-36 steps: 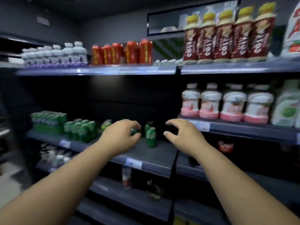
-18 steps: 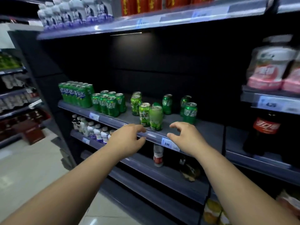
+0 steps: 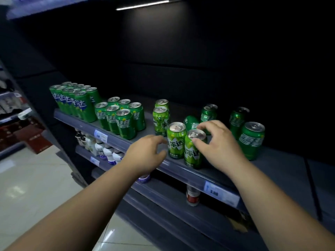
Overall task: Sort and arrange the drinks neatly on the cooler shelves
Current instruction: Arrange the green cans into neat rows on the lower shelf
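Green drink cans stand on a grey shelf (image 3: 282,171). A tidy block of tall green cans (image 3: 78,102) sits at the left, with a group of dark green cans (image 3: 121,118) beside it. Loose cans are scattered to the right: two light green cans (image 3: 176,140) at the front, a leaning can (image 3: 194,148), one lying on its side (image 3: 190,122), and a dark green can (image 3: 252,140). My right hand (image 3: 215,142) rests its fingers on the leaning can's top. My left hand (image 3: 146,153) hovers with fingers apart just left of the front cans.
The shelf below holds small white bottles (image 3: 101,149) and a red-labelled bottle (image 3: 193,194). Price tags (image 3: 221,194) line the shelf edge. Pale floor tiles (image 3: 36,178) lie at the lower left, with other racks (image 3: 12,113) at the far left.
The view has dropped and closed in on the green-can shelf. Both hands moved forward to the front cans; my right hand now touches the leaning can's top.
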Motion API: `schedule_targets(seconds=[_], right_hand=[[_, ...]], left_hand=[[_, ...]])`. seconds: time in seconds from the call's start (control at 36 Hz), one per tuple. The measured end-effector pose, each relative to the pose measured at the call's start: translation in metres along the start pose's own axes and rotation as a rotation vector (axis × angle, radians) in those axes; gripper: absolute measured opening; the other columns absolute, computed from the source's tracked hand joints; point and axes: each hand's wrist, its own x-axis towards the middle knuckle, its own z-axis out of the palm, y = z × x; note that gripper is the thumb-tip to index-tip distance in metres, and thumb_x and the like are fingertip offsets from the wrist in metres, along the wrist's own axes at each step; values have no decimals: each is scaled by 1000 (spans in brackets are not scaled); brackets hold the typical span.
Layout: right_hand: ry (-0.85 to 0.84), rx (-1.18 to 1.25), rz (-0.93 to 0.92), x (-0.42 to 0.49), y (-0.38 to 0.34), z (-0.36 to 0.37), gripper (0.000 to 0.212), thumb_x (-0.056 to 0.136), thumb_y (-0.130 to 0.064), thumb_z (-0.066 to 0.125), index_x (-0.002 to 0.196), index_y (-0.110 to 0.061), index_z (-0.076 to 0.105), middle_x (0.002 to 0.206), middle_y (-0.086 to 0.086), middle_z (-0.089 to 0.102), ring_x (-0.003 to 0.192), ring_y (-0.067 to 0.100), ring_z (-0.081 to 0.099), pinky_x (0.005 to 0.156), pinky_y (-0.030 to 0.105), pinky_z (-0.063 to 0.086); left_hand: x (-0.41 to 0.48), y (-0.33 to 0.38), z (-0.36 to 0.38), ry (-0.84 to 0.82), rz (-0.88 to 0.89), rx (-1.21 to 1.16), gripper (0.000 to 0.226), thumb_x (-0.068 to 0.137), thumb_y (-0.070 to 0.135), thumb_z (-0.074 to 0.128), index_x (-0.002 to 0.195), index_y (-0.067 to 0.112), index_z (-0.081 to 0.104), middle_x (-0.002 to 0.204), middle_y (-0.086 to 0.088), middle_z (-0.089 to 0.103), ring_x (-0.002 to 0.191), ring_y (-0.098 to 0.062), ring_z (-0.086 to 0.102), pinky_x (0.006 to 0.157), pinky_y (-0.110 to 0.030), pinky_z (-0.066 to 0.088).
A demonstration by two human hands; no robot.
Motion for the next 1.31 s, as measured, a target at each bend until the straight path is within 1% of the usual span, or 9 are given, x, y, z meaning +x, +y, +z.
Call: schedule_targets(seconds=[0.19, 0.28, 0.36, 0.5, 0.58, 0.72, 0.86, 1.06, 1.31], right_hand=[[-167, -163, 116, 13, 1, 11, 81, 73, -54, 80, 142, -39, 40, 134, -13, 45, 118, 11, 50, 97, 36, 47], [-130, -117, 213, 10, 1, 19, 77, 70, -49, 82, 135, -40, 42, 124, -14, 50, 111, 9, 53, 92, 31, 48], [-55, -65, 286, 5, -1, 24, 67, 69, -39, 87, 124, -40, 49, 115, -17, 57, 104, 4, 57, 88, 27, 48], [81, -43, 396, -10, 1, 20, 67, 63, -36, 92, 118, -45, 54, 116, -19, 61, 106, 2, 60, 92, 33, 53], [152, -7, 472, -27, 5, 6, 64, 61, -32, 93, 113, -44, 58, 109, -20, 67, 101, 3, 66, 88, 39, 57], [264, 5, 538, -63, 18, -22, 69, 48, -47, 84, 112, -47, 58, 109, -12, 69, 102, 10, 68, 88, 47, 58], [296, -69, 561, -94, 38, -52, 70, 57, -35, 88, 116, -53, 55, 120, -13, 64, 109, 9, 64, 92, 44, 56], [270, -148, 601, -122, 63, -89, 79, 68, -26, 90, 137, -35, 54, 131, -10, 59, 112, 11, 62, 100, 34, 51], [89, -204, 483, -114, 85, -110, 67, 68, -35, 88, 125, -39, 53, 119, -15, 59, 109, 5, 57, 92, 25, 47]], left_hand=[[61, -18, 6, -5, 186, -295, 57, 78, 40, 74, 126, 31, 44, 118, 11, 54, 103, -9, 58, 86, -33, 51], [83, -21, 12, -124, 356, -392, 66, 78, 31, 78, 134, 28, 43, 121, 13, 55, 100, 0, 54, 82, -15, 42], [105, -25, 18, -195, 494, -338, 76, 76, 37, 79, 141, 32, 41, 133, 8, 54, 92, -6, 50, 83, -19, 37], [124, -18, 23, -247, 595, -416, 77, 69, 47, 85, 135, 36, 46, 122, 18, 51, 110, -2, 50, 89, -20, 38], [125, 2, 33, -266, 639, -452, 79, 63, 50, 87, 130, 35, 48, 125, 13, 55, 114, -7, 52, 94, -27, 42], [115, 48, 50, -315, 710, -486, 81, 60, 54, 87, 128, 35, 49, 119, 8, 57, 110, -12, 52, 93, -30, 43], [97, 94, 65, -331, 725, -506, 77, 60, 56, 86, 125, 38, 48, 118, 8, 56, 109, -13, 53, 92, -33, 44], [76, 142, 73, -344, 686, -499, 71, 65, 52, 86, 122, 35, 47, 121, 7, 54, 112, -13, 50, 89, -30, 41], [57, 161, 75, -278, 626, -464, 70, 64, 55, 86, 118, 34, 47, 116, 13, 56, 108, -9, 50, 81, -25, 39]])
